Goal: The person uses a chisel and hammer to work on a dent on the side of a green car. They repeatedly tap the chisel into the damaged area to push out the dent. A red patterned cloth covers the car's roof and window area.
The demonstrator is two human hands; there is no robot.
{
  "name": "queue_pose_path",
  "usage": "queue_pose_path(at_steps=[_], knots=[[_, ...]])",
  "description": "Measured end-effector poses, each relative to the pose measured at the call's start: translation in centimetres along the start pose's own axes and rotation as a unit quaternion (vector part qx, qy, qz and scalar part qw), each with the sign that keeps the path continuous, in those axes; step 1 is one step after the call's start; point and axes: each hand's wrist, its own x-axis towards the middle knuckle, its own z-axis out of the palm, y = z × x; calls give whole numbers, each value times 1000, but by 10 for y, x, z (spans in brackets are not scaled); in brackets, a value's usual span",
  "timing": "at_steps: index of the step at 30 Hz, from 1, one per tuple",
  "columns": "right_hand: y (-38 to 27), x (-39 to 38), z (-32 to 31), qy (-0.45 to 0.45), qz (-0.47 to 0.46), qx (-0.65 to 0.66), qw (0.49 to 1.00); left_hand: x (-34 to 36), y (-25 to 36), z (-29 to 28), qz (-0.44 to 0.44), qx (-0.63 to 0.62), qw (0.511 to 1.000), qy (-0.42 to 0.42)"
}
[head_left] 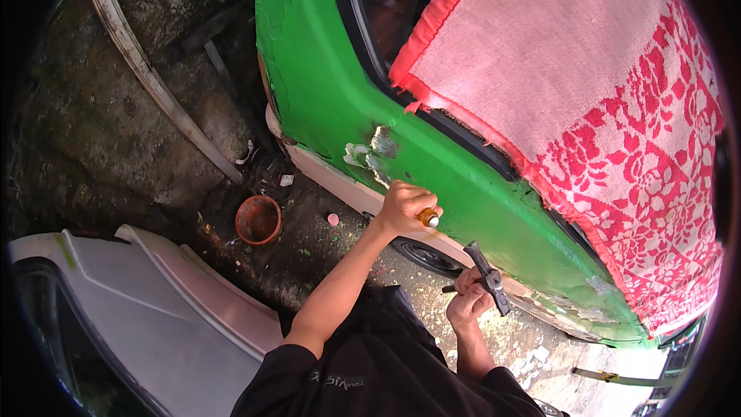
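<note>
My left hand point(405, 205) is closed around a tool with an amber handle point(427, 217) and a shiny metal cap. Its blade is hidden by my fist, so its kind does not show. That fist is at the green car body panel point(471, 212), just below a damaged patch point(380, 153) where the paint is broken and pale filler shows. Lower and to the right, my right hand point(468, 303) grips a hammer point(492, 281) by its dark handle. The hammer's head is tilted, apart from the amber handle.
A pink and white patterned blanket point(587, 93) with a red edge covers the green car's window area. On the ground is a terracotta pot point(258, 220) among scattered debris. A silver car point(154, 293) stands close at the lower left. A long curved strip point(154, 81) leans behind.
</note>
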Motion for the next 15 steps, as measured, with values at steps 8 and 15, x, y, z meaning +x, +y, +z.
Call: queue_pose_path(at_steps=[8,15], knots=[[-12,20,8,10,17,-31,999,2,-4,6,-11,-6,1000,26],[-5,34,7,-61,80,-208,973,5,-6,6,-42,27,999,20]])
